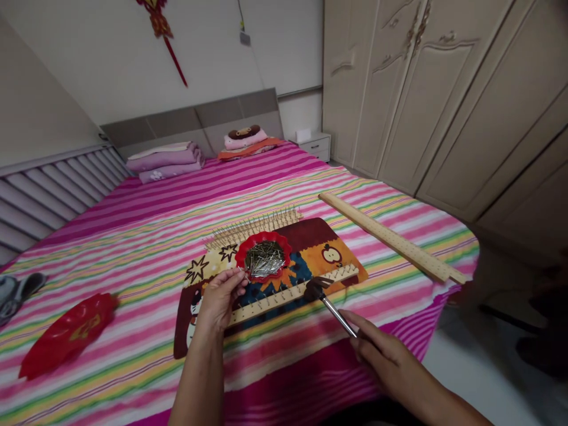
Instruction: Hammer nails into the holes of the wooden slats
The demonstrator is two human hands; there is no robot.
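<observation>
My right hand [377, 346] grips a hammer [335, 313] with a silver shaft. Its dark head rests over a narrow wooden strip [275, 300] that has a row of nails standing in it. At the near left rim of a red scalloped bowl [286, 242], my left hand [224, 293] is closed in a pinch; what lies between its fingertips is too small to make out. Loose nails [265, 258] fill the bowl. Behind it lies another wooden strip [217, 239] bristling with upright nails. A patterned mat [313, 234] is under the bowl and the nearer strip.
To the right, long wooden strips [386, 236] with rows of dots lie on the striped bedspread [146, 236]. A red lid [71, 334] is at the left, near a grey item [20, 293]. Folded bedding [166, 160] sits by the headboard; wardrobes [444, 89] stand right.
</observation>
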